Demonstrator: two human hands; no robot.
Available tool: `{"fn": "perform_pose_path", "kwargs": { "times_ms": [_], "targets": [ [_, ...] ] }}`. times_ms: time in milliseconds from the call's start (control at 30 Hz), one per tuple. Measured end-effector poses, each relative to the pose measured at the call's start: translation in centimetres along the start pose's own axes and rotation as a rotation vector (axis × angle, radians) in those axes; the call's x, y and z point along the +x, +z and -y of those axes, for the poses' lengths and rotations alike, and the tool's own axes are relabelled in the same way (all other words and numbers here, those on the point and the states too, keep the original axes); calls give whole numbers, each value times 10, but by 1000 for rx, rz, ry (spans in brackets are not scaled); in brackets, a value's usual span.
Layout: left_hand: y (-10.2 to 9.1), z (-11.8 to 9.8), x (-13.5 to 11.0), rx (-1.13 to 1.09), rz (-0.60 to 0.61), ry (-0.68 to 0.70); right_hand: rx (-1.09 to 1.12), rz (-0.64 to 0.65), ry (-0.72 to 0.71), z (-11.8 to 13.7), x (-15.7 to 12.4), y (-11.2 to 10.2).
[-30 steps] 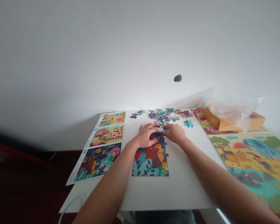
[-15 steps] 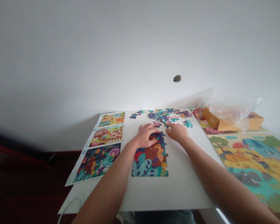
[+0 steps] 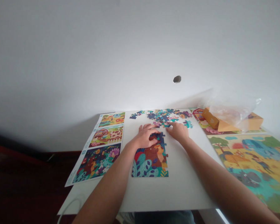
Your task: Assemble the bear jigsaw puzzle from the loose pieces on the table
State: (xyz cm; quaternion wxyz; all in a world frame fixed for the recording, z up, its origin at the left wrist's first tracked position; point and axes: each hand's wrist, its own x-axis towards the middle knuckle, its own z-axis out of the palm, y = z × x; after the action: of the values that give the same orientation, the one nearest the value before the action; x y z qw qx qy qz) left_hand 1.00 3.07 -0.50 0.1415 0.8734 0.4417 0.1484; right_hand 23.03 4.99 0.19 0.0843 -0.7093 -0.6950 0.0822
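Note:
My left hand [image 3: 145,136] lies over the upper left of a partly assembled jigsaw puzzle [image 3: 151,163], fingers spread and resting on it. The joined section shows a brown bear, blue leaves and a red shape; knobs stick out along its right edge. Just beyond its upper right corner, my right hand [image 3: 178,132] reaches to the near edge of a pile of loose puzzle pieces [image 3: 162,115]. Its index finger stretches onto the pieces, with the thumb apart below and the other fingers mostly hidden. A pink-purple puzzle piece [image 3: 156,124] lies between the two hands.
A reference sheet [image 3: 108,127] with three printed pictures lies on the left of the white table [image 3: 154,194]. A finished animal puzzle [image 3: 254,165] is at right, with an orange box [image 3: 228,125] and clear plastic bag [image 3: 238,109] behind it. The wall [image 3: 140,62] rises behind.
My right index finger has shifted slightly to the right, and the teal piece by its fingertip no longer shows there. My left hand stays on the assembled section.

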Motion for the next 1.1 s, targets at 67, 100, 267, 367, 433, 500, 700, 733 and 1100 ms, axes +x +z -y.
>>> {"fn": "perform_pose_path", "kwargs": {
  "times_ms": [67,100,267,367,433,500,700,733,1100],
  "targets": [
    [-1,-1,0,-2,1,-1,3,1,7,0,0,0],
    [-1,-1,0,-2,3,-2,6,-3,16,0,0,0],
    [-1,0,0,10,4,-4,29,-17,47,0,1,1],
    [-1,1,-1,12,2,-8,45,-26,70,0,1,0],
    [-1,1,-1,13,-6,-5,63,-27,98,0,1,-1],
    [1,1,-1,15,-31,-5,94,-28,126,1,0,-2],
    [8,1,4,-26,-272,-63,285,-111,81,11,-6,-4],
    [9,2,5,-36,-310,-67,325,-124,51,13,-8,-4],
    [4,0,9,-169,-580,50,714,-123,-169,18,-13,7]
  ]
}}
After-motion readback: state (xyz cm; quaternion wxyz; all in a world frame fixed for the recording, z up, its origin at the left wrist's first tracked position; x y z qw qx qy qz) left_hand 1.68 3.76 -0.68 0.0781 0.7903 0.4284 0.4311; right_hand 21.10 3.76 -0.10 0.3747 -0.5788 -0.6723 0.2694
